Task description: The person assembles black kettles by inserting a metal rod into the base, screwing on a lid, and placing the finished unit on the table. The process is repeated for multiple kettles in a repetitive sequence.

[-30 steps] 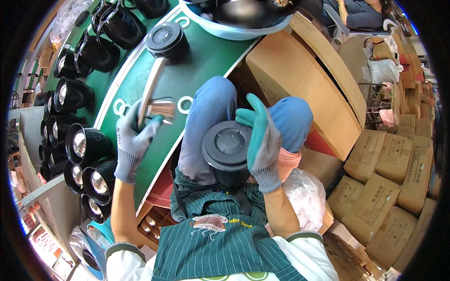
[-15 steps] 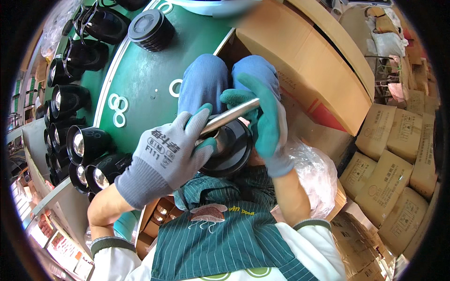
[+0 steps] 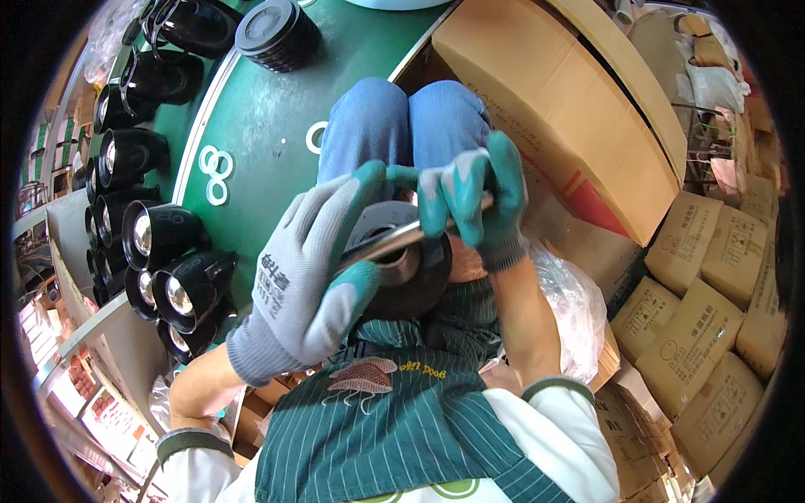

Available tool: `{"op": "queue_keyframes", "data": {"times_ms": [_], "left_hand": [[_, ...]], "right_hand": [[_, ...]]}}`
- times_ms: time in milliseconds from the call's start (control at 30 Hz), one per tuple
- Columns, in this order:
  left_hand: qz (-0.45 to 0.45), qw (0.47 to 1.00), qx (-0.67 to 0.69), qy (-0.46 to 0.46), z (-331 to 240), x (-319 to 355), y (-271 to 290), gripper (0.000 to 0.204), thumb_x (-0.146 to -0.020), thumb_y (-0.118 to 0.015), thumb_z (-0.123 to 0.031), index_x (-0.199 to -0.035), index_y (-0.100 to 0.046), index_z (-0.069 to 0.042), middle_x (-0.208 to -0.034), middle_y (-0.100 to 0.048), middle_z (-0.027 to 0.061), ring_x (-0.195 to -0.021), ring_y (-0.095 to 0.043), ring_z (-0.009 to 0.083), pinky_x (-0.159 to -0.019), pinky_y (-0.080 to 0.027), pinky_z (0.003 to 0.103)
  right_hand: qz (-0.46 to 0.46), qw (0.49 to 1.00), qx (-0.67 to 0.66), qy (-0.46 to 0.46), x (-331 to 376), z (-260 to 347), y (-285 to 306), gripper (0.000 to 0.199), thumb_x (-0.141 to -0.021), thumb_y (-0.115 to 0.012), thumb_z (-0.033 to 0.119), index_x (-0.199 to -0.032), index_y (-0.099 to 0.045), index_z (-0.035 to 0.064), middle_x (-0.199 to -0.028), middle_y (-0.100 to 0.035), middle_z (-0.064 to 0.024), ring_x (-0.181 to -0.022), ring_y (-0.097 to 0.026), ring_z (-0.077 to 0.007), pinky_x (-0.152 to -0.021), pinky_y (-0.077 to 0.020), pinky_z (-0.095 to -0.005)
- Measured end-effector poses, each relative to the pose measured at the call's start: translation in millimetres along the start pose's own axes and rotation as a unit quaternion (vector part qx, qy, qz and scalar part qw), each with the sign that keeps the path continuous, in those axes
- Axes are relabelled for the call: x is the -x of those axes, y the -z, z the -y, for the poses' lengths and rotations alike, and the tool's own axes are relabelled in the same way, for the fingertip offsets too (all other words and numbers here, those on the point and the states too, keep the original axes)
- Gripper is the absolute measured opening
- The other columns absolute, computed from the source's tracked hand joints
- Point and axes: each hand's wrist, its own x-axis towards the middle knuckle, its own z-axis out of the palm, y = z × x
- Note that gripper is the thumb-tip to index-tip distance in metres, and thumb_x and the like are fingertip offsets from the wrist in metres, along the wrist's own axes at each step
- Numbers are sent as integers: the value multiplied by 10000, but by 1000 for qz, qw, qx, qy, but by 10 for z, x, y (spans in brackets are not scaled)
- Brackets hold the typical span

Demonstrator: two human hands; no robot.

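Note:
Both my hands wear grey gloves with green-coated fingers. My right hand (image 3: 474, 201) is closed round the far right end of a shiny metal bar (image 3: 386, 243), which slants down to the left. At its lower end my left hand (image 3: 314, 268) is open, fingers stretched and thumb apart, the bar's end lying between them. Beneath the bar, in my lap, is a round black part (image 3: 419, 289) with a metal neck in its middle. Its lower side is hidden, and I cannot tell whether the bar touches the neck.
On the green table (image 3: 260, 109) lie white rings (image 3: 216, 163) and a stack of black lids (image 3: 277, 38). Black pots with shiny insides (image 3: 163, 235) line the left side. An open cardboard box (image 3: 553, 92) stands at right, with stacked cartons (image 3: 692, 335) and clear plastic (image 3: 574, 310) nearby.
My left hand has loosened from the bar and spread its fingers. My right hand has turned from spread fingers to a grip on the bar's right end, which now sits lower.

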Motion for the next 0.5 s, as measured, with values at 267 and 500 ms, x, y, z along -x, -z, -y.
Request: {"op": "queue_keyframes", "data": {"times_ms": [267,500], "left_hand": [[-12,1000,15,13,334,-259,83,523,-1089,-389,-344,-1347,-600,58,-1196,-705,209,-957,-728,284,-866,-560,364],[149,969,190,-42,752,-1067,-130,477,-1084,-482,-403,-1076,-724,8,-962,-725,228,-920,-678,357,-841,-528,413]], "right_hand": [[27,993,106,44,108,114,-414,535,-1046,-442,333,-536,-540,204,-509,-499,38,-679,-549,-214,-745,-443,-447],[280,793,541,0,82,499,-852,308,-645,-806,347,-666,-651,82,-679,-546,-20,-755,-615,-252,-926,-541,-576]]}}
